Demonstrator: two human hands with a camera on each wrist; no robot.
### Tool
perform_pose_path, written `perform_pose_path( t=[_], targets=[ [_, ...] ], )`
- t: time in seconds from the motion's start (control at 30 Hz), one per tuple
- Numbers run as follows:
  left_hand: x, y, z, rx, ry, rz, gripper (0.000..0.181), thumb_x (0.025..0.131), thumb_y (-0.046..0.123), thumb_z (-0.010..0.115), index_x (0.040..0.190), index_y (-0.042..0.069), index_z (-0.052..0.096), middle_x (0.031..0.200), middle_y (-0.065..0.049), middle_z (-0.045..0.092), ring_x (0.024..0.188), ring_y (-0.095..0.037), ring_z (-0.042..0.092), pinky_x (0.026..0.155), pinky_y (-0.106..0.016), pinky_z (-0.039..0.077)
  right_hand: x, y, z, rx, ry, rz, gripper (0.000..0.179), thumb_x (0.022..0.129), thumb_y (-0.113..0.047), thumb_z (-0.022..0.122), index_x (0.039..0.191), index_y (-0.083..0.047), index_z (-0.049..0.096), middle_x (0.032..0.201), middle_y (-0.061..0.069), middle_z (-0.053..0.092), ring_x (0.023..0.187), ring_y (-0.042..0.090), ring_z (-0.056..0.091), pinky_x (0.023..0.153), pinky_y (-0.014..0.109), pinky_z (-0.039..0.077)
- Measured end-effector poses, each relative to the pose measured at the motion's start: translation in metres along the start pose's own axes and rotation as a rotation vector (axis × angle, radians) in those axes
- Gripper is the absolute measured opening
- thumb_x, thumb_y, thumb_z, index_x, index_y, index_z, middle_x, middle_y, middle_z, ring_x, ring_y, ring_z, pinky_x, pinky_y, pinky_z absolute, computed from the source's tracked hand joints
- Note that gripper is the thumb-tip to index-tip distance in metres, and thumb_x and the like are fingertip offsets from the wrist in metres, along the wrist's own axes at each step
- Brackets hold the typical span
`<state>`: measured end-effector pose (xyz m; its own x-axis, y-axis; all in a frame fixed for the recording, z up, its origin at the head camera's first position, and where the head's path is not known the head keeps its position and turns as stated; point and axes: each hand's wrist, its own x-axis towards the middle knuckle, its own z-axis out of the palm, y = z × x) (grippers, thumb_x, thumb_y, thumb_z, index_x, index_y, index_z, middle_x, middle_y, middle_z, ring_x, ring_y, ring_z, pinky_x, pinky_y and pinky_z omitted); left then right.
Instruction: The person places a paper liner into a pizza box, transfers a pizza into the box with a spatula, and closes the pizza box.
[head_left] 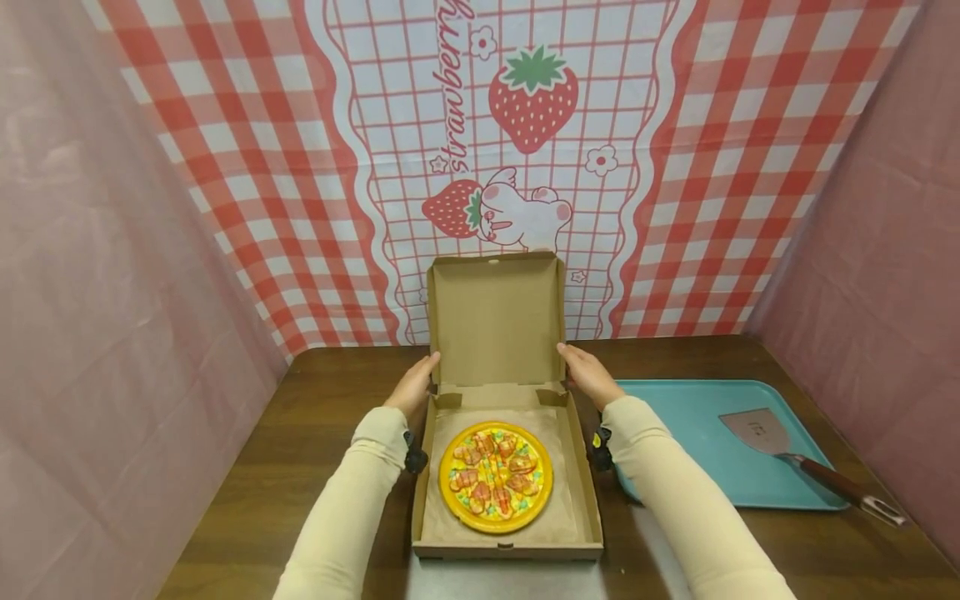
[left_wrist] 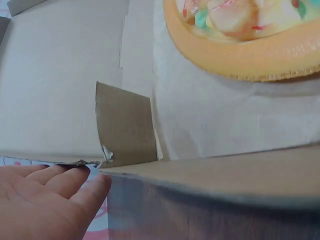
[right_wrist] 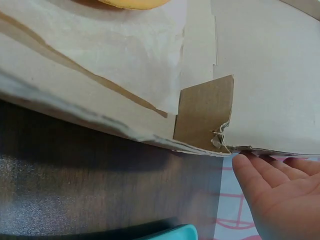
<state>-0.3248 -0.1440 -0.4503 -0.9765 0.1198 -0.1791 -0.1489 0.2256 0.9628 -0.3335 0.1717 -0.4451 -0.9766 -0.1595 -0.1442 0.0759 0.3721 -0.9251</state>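
Observation:
A cardboard pizza box [head_left: 510, 551] lies on the table with its lid [head_left: 498, 321] raised against the backdrop. Inside, a round pizza [head_left: 495, 477] with a thick yellow crust sits on brown paper [head_left: 566, 500]. My left hand [head_left: 412, 386] touches the left side of the lid near the hinge; the left wrist view shows its fingers [left_wrist: 67, 182] extended behind the lid's edge. On the opposite side, my right hand [head_left: 591, 375] touches the lid's right edge, its fingers [right_wrist: 270, 172] fairly straight and partly hidden behind the cardboard. Small torn corner flaps [right_wrist: 205, 107] stand at the hinge.
A blue tray [head_left: 675, 408] lies to the right of the box, partly behind my right forearm. Across it rests a pizza server [head_left: 757, 429], its brown handle overhanging the tray's right edge. A checkered strawberry cloth [head_left: 712, 208] hangs behind the wooden table [head_left: 300, 467]; pink curtains flank it.

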Motion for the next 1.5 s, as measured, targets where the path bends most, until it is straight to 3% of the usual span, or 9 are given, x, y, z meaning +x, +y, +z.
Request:
perform_pose_path(
  t=[0.2, 0.27, 0.3, 0.4, 0.63, 0.8, 1.03, 1.2, 1.5],
  targets=[
    [0.002, -0.001, 0.002, -0.018, -0.010, -0.003, 0.071, 0.104, 0.044, 0.034, 0.155, -0.002, 0.015, 0.163, -0.023, 0.011, 0.147, -0.045, 0.016, 0.120, -0.057, 0.020, 0.001, 0.000, 0.002, 0.022, 0.003, 0.017, 0.070, 0.106, -0.045, 0.028, 0.155, 0.003, 0.015, 0.162, 0.024, 0.015, 0.147, 0.039, 0.024, 0.115, 0.053, 0.033],
    [0.003, -0.002, 0.002, -0.012, -0.008, 0.000, 0.071, 0.104, 0.044, 0.034, 0.155, -0.003, 0.016, 0.162, -0.023, 0.012, 0.147, -0.046, 0.017, 0.119, -0.057, 0.020, 0.001, 0.000, 0.002, 0.042, 0.010, 0.021, 0.069, 0.106, -0.044, 0.029, 0.155, 0.003, 0.017, 0.161, 0.024, 0.019, 0.144, 0.038, 0.029, 0.114, 0.053, 0.035],
    [0.004, -0.002, 0.002, -0.009, -0.007, 0.002, 0.071, 0.104, 0.044, 0.034, 0.155, -0.002, 0.017, 0.162, -0.023, 0.013, 0.147, -0.046, 0.018, 0.120, -0.057, 0.020, 0.001, 0.000, 0.002, 0.052, 0.017, 0.022, 0.068, 0.106, -0.044, 0.030, 0.154, 0.003, 0.021, 0.154, 0.028, 0.031, 0.138, 0.039, 0.037, 0.113, 0.052, 0.037],
    [0.004, -0.002, 0.002, -0.004, 0.002, 0.010, 0.069, 0.105, 0.043, 0.034, 0.154, -0.002, 0.018, 0.162, -0.023, 0.015, 0.147, -0.046, 0.019, 0.119, -0.057, 0.021, 0.001, 0.000, 0.001, 0.065, 0.009, 0.009, 0.067, 0.106, -0.043, 0.029, 0.154, 0.003, 0.021, 0.152, 0.030, 0.034, 0.138, 0.040, 0.038, 0.113, 0.053, 0.036],
    [0.003, 0.000, 0.004, -0.016, 0.033, 0.049, 0.067, 0.105, 0.040, 0.036, 0.153, -0.005, 0.022, 0.160, -0.025, 0.019, 0.146, -0.046, 0.021, 0.118, -0.057, 0.023, -0.001, -0.003, -0.004, 0.166, -0.022, 0.039, 0.071, 0.106, -0.045, 0.029, 0.156, 0.002, 0.010, 0.161, 0.028, 0.013, 0.144, 0.046, 0.025, 0.117, 0.051, 0.030],
    [-0.004, 0.003, 0.005, -0.009, 0.049, 0.077, 0.065, 0.105, 0.038, 0.034, 0.152, -0.007, 0.023, 0.159, -0.027, 0.020, 0.145, -0.047, 0.022, 0.118, -0.058, 0.024, -0.006, -0.007, -0.006, 0.185, -0.033, 0.057, 0.070, 0.106, -0.046, 0.027, 0.157, -0.001, 0.007, 0.161, 0.027, 0.012, 0.145, 0.046, 0.023, 0.118, 0.050, 0.030],
    [-0.016, 0.015, 0.005, -0.115, 0.013, 0.052, 0.062, 0.107, 0.031, 0.031, 0.151, -0.011, 0.018, 0.158, -0.032, 0.014, 0.145, -0.051, 0.015, 0.120, -0.058, 0.017, -0.015, -0.010, -0.010, 0.262, -0.089, 0.022, 0.073, 0.105, -0.050, 0.021, 0.156, 0.001, 0.005, 0.162, 0.027, 0.006, 0.146, 0.048, 0.017, 0.119, 0.052, 0.024],
    [-0.016, 0.009, 0.006, -0.161, 0.017, 0.050, 0.066, 0.107, 0.038, 0.028, 0.153, -0.007, 0.015, 0.159, -0.031, 0.010, 0.147, -0.049, 0.012, 0.122, -0.055, 0.014, -0.018, -0.011, -0.014, 0.255, -0.122, 0.002, 0.076, 0.105, -0.052, 0.018, 0.156, 0.002, 0.002, 0.162, 0.028, 0.003, 0.146, 0.050, 0.015, 0.120, 0.053, 0.022],
    [-0.029, 0.007, 0.004, -0.171, -0.008, 0.071, 0.073, 0.106, 0.045, 0.020, 0.154, -0.008, 0.006, 0.157, -0.037, 0.007, 0.147, -0.049, 0.010, 0.122, -0.055, 0.013, -0.027, -0.016, -0.019, 0.262, -0.152, 0.005, 0.080, 0.104, -0.055, 0.018, 0.155, 0.003, 0.000, 0.162, 0.028, 0.003, 0.146, 0.050, 0.015, 0.120, 0.054, 0.021]
  ],
)
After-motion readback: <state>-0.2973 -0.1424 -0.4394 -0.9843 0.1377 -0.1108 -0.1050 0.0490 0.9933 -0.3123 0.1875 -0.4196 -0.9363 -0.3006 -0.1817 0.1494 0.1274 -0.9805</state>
